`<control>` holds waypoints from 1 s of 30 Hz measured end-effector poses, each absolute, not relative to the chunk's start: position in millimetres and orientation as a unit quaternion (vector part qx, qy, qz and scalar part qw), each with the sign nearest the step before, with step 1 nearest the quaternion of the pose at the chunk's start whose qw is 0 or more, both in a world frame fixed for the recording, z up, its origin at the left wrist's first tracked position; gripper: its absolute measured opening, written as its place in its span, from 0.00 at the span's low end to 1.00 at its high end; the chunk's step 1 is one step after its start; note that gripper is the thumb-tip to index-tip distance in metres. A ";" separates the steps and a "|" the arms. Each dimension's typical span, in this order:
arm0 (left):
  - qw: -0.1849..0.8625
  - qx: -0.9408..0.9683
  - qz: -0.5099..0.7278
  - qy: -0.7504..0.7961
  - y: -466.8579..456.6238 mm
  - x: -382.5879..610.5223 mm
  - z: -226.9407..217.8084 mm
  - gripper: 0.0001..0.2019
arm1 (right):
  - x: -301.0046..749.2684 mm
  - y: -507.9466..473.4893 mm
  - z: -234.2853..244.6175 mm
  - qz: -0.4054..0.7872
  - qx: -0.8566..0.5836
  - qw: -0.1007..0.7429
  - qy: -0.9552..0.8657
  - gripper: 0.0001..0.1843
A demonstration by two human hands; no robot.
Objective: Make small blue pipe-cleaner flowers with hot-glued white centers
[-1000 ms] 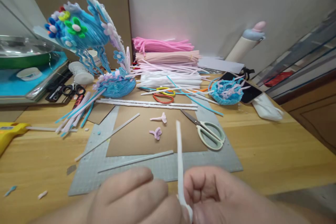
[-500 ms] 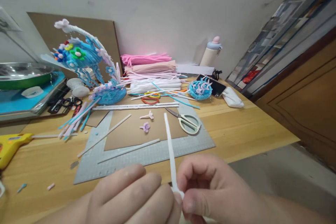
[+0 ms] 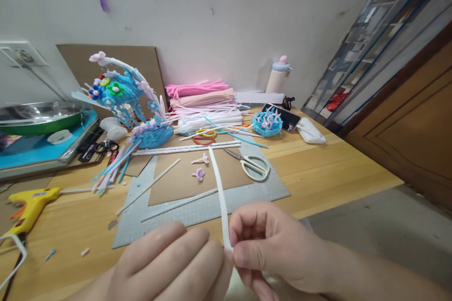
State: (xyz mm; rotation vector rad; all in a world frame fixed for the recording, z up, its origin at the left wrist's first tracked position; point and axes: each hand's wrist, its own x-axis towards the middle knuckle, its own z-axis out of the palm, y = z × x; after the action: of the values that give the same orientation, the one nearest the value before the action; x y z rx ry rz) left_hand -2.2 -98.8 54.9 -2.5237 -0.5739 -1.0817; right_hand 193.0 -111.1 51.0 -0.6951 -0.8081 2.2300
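Both my hands are low in the head view, close together at the table's near edge. My right hand (image 3: 271, 249) is closed in a pinch on the bottom end of a white pipe cleaner (image 3: 218, 188), which stands up and leans away over the grey cutting mat (image 3: 268, 188). My left hand (image 3: 169, 263) has its fingers curled together against the same end of the pipe cleaner. Two small purple pipe-cleaner flowers (image 3: 198, 174) lie on the brown card on the mat.
Cream-handled scissors (image 3: 252, 167) lie on the mat's right side. A yellow glue gun (image 3: 30, 204) lies at the left. Behind are a blue flower ornament (image 3: 122, 96), stacked pink and white pipe cleaners (image 3: 203, 103), a blue woven disc (image 3: 267, 123), a phone and a bottle (image 3: 277, 75).
The view has lifted and pulled back, showing more wall and floor. My hands have risen slightly with the white pipe cleaner, whose top now leans further left.
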 end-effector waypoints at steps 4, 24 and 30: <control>0.155 -0.912 -0.354 -0.136 -90.8 0.3 76.7 0.19 | 192.0 -107.0 41.0 0.887 -0.226 0.288 -0.281 0.16; -0.100 -0.935 -0.219 -0.262 -96.5 11.5 94.4 0.11 | 194.6 -107.6 54.3 0.741 -0.346 0.289 -0.497 0.13; -0.532 -0.709 -0.064 -0.458 -85.2 12.1 90.4 0.05 | 198.6 -109.3 56.7 0.314 -0.265 0.348 -0.842 0.08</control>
State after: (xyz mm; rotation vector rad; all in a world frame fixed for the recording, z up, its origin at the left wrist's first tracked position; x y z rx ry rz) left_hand 12.1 -85.2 90.4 -3.5714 -2.3065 -0.3238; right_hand 198.6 -109.3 56.7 -0.6871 -2.1838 0.8150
